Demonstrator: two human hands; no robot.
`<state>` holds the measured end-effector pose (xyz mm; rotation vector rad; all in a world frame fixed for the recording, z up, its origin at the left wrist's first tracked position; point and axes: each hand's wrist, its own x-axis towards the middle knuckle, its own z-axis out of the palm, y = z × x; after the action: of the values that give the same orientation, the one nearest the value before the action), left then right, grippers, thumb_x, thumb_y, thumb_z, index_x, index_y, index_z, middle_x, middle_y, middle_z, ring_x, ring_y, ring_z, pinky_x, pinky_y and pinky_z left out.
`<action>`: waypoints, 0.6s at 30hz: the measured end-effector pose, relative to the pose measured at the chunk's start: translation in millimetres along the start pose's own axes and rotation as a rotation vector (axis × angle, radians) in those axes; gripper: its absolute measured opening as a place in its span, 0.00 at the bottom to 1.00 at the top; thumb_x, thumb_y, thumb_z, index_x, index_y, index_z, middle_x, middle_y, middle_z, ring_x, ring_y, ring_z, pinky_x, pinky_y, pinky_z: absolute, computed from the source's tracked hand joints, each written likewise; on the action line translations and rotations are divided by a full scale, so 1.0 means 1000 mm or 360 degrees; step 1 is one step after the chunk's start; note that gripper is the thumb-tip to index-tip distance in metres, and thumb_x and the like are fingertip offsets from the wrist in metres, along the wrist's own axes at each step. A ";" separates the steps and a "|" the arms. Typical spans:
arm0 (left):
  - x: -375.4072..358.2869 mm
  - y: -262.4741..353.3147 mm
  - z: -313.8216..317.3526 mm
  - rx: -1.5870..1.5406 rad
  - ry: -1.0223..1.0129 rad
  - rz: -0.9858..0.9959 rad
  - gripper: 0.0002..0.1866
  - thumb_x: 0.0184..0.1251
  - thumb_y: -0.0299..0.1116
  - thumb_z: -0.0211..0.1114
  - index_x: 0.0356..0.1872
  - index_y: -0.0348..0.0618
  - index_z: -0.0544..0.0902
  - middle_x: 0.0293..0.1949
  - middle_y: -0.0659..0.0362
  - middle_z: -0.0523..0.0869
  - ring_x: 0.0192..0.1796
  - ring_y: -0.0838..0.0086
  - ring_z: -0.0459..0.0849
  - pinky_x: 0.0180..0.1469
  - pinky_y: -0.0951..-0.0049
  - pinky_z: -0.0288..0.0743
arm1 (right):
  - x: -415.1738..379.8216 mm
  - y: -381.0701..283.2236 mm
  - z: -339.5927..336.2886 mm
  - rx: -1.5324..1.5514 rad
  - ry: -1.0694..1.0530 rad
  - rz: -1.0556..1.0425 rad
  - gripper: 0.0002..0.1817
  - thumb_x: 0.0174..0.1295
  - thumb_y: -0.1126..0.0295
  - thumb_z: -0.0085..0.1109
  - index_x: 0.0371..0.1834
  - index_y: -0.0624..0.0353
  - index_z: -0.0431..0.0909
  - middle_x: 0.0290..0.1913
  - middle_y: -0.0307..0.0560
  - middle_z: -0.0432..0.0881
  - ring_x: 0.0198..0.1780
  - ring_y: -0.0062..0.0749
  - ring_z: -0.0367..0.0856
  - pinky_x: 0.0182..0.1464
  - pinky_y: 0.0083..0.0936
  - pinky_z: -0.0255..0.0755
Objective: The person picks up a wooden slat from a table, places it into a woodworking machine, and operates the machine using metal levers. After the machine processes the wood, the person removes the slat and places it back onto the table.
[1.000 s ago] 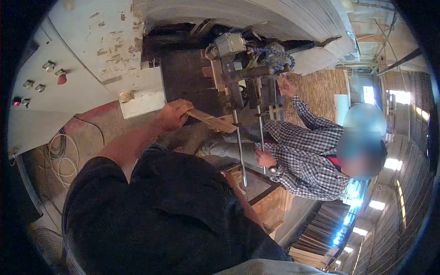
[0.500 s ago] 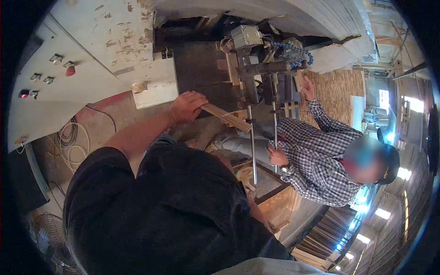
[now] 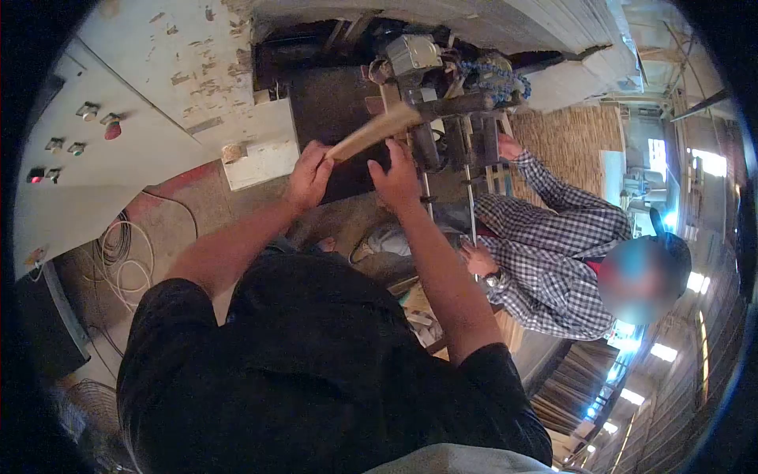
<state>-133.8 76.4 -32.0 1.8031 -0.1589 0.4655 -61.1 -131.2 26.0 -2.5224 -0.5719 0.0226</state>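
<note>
A short wooden board (image 3: pixel 375 133) slants up and to the right in front of the machine. My left hand (image 3: pixel 310 175) grips its lower end. Just right of that, my right hand (image 3: pixel 397 175) is raised with thumb and fingers apart, close below the board and holding nothing that I can see. Behind the board stands the machine (image 3: pixel 442 118), with dark clamp-like blocks. Two metal rods (image 3: pixel 471 205) stick out from it towards me.
A co-worker in a checked shirt (image 3: pixel 545 237) stands at the right, one hand (image 3: pixel 509 148) by the machine and the other (image 3: pixel 478 257) near a rod. On the left are a control panel (image 3: pixel 79 142) with buttons and coiled cable (image 3: pixel 118 245). Wood strips (image 3: pixel 576 387) are stacked lower right.
The board has swung from pointing down-right to pointing up-right in my left hand. My right hand has come up from below beside it. The co-worker's upper hand has shifted slightly.
</note>
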 end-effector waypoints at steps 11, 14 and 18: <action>-0.046 0.035 -0.035 -0.0596 0.0110 -0.1543 0.13 0.73 0.33 0.60 0.48 0.33 0.83 0.33 0.57 0.85 0.28 0.77 0.82 0.30 0.73 0.78 | 0.044 0.003 0.034 -0.0647 -0.0106 0.0348 0.43 0.68 0.48 0.55 0.77 0.66 0.53 0.78 0.62 0.53 0.78 0.56 0.54 0.75 0.49 0.55; -0.050 0.022 -0.033 -0.0674 0.0089 -0.1453 0.14 0.72 0.31 0.60 0.53 0.33 0.80 0.35 0.56 0.86 0.29 0.75 0.83 0.31 0.73 0.79 | 0.042 0.004 0.037 -0.0661 -0.0132 0.0377 0.44 0.68 0.47 0.54 0.77 0.67 0.52 0.79 0.60 0.51 0.79 0.54 0.51 0.75 0.49 0.53; -0.022 0.042 -0.035 -0.0716 0.0182 -0.1437 0.20 0.71 0.29 0.60 0.62 0.35 0.74 0.40 0.54 0.87 0.31 0.74 0.84 0.31 0.72 0.80 | 0.040 0.001 0.028 -0.0593 -0.0173 0.0376 0.43 0.69 0.46 0.53 0.76 0.68 0.54 0.79 0.61 0.53 0.78 0.57 0.52 0.77 0.46 0.51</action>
<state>-176.4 94.8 4.2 1.2300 0.5737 -0.1169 -28.4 -101.4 5.6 -2.9553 -0.3400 0.1537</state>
